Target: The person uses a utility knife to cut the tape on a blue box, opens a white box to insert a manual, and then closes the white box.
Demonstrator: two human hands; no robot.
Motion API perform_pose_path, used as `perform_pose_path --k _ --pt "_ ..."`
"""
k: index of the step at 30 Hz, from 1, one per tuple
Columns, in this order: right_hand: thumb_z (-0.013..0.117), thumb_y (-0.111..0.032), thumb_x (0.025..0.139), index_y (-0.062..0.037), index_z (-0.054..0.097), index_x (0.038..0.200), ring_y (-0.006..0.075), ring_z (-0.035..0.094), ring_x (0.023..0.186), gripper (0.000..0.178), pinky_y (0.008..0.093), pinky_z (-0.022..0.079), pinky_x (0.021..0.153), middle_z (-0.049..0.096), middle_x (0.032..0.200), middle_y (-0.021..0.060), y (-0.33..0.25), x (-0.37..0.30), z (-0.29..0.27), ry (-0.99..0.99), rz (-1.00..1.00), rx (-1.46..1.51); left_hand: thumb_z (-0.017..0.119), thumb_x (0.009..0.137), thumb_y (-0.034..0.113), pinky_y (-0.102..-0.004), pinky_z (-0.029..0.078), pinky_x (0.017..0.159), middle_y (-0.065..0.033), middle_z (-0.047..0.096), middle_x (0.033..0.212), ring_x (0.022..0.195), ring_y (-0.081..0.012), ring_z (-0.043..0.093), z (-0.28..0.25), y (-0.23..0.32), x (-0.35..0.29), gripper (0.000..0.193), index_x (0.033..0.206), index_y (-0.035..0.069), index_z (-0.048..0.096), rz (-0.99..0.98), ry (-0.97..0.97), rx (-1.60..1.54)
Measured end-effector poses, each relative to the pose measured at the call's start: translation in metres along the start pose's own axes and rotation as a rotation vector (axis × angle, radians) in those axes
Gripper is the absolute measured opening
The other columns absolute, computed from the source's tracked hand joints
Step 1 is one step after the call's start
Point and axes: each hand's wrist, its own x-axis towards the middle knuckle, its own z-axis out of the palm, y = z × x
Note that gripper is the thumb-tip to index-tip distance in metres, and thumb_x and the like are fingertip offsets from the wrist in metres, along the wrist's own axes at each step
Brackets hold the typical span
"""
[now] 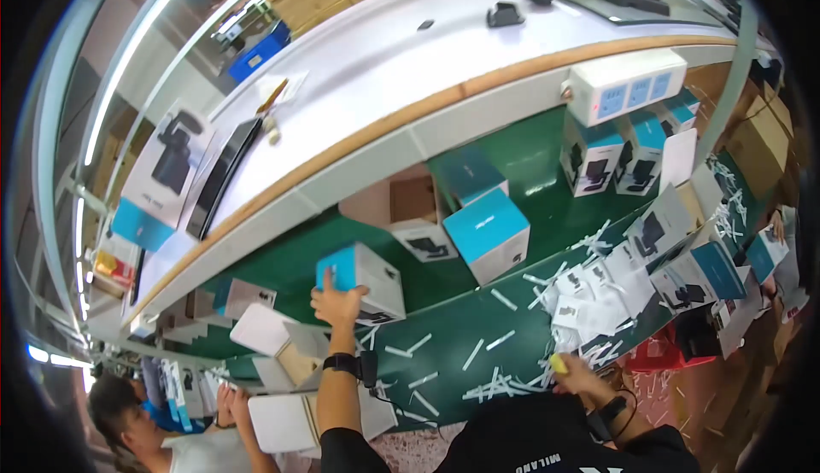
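Note:
My left hand [337, 304] is spread over the near side of a blue-and-white carton [380, 283] on the green work surface [444, 336]. Its index finger lies on the blue face and its thumb points right along the white side. My right hand [582, 377] is curled low at the right, with a small yellow piece [558, 364] at its fingertips; whether this is held or worn on a finger I cannot tell. Just beyond it lies a pile of white leaflets in clear bags [589, 298]. Loose white paper strips [495, 385] are scattered between my hands.
Another blue-topped carton [487, 234] stands beside an open carton [410, 208]. More cartons [598, 157] stand under a white socket box [628, 84]. A raised white shelf [384, 55] runs across the back. A co-worker [128, 422] sits at lower left, near open cartons [286, 422].

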Motion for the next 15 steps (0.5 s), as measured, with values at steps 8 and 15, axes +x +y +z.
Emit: perform_pose_path --k 8,15 --pt "0.074 -0.015 0.089 -0.0008 0.069 0.107 0.0247 0.071 0.07 0.023 0.0381 0.055 0.065 0.071 0.087 0.015 0.02 0.023 -0.032 0.343 -0.14 -0.364 0.076 0.075 0.057 -0.058 0.039 0.109 -0.028 0.04 0.152 0.136 -0.0483 0.042 0.052 0.005 0.08 0.091 0.151 0.017 0.048 -0.022 0.214 0.272" --pt "0.078 -0.024 0.082 -0.0049 0.072 0.103 0.0396 0.067 0.083 0.029 0.0451 0.054 0.072 0.066 0.091 0.019 -0.005 0.028 -0.061 0.832 -0.547 -0.488 0.07 0.083 0.019 -0.0524 0.053 0.093 -0.0262 0.064 0.128 0.114 -0.0414 0.064 0.023 0.121 0.036 0.068 0.147 0.009 0.05 0.904 0.207 0.133"
